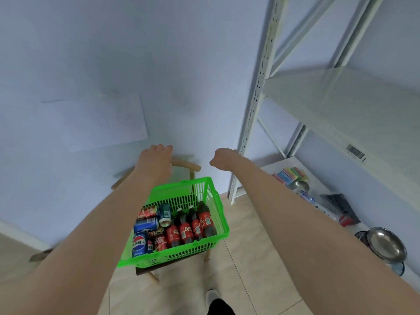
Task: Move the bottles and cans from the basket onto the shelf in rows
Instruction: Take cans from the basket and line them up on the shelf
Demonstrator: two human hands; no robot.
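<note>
Head view: we reach both arms out over the green plastic mesh basket (pixel 218 196), which sits on a wooden chair (pixel 188 165). Our L hand (pixel 156 155) is flat, relaxed and empty. Our R hand (pixel 223 159) has its fingers tucked under; can't tell how tight. Along the basket's right wall lie red-label cola bottles (pixel 193 226), w/ blue & red cans (pixel 145 226) at its left. At right stands the white metal shelf (pixel 341 98).
</note>
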